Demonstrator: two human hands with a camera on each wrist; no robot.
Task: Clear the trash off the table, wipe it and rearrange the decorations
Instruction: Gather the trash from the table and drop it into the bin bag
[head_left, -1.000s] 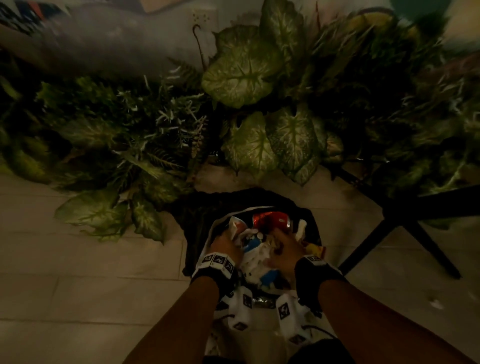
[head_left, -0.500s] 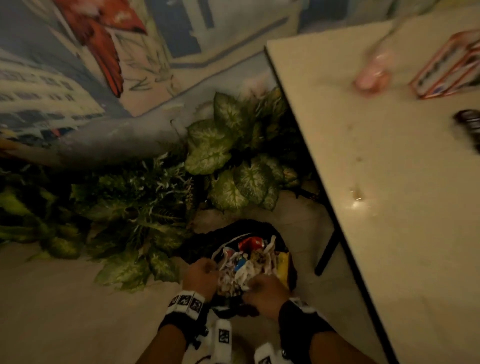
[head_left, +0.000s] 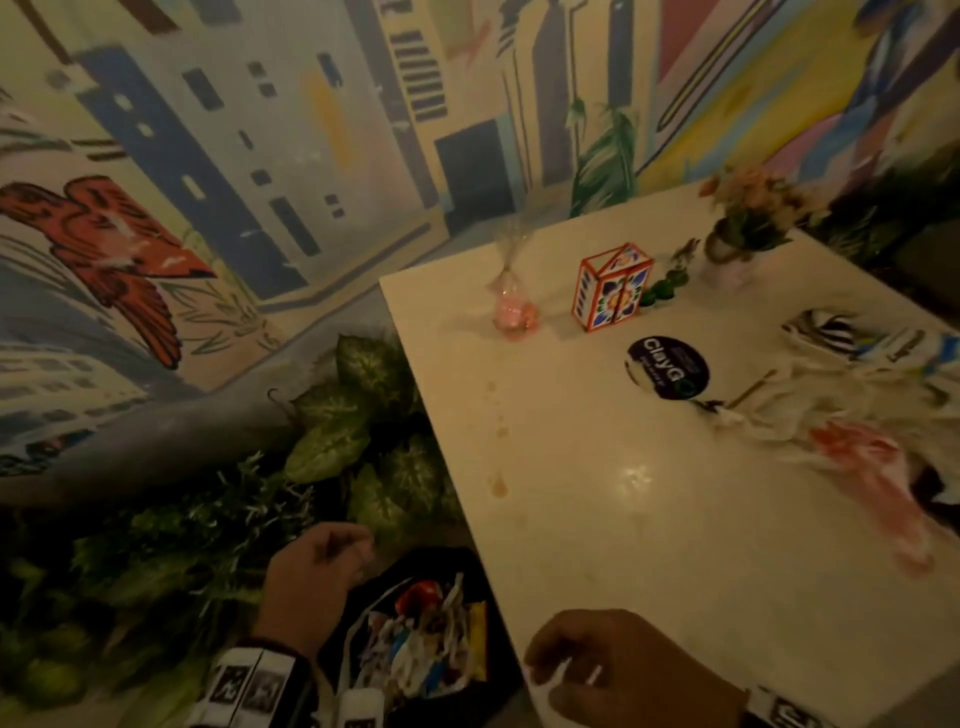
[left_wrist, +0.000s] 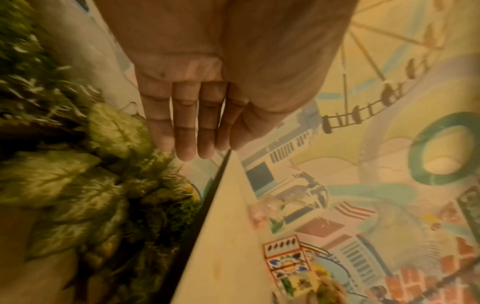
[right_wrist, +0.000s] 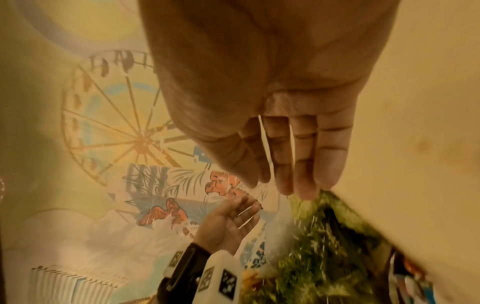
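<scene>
A black trash bag (head_left: 363, 618) stands on the floor beside the table, stuffed with crumpled wrappers and a red can (head_left: 420, 596). My left hand (head_left: 324, 564) hovers above the bag's left side with relaxed fingers (left_wrist: 185, 131), holding nothing. My right hand (head_left: 597, 670) is over the near edge of the cream table (head_left: 597, 519), also empty, fingers (right_wrist: 303, 156) straight. Crumpled white wrappers (head_left: 831, 405) and a red-stained plastic sheet (head_left: 883, 483) lie at the table's right. A black round lid (head_left: 667, 366) sits mid-table. Brown stains (head_left: 498, 483) dot the table's left side.
Decorations stand at the table's far end: a pink wrapped packet (head_left: 511, 312), a patterned box (head_left: 610, 288), a small green figurine (head_left: 662, 291) and a flower pot (head_left: 743, 223). Leafy plants (head_left: 353, 431) line the painted wall (head_left: 234, 182) left of the table.
Both hands have come up out of the trash bag and let go of the trash. My view has swung up from the floor onto the tabletop.
</scene>
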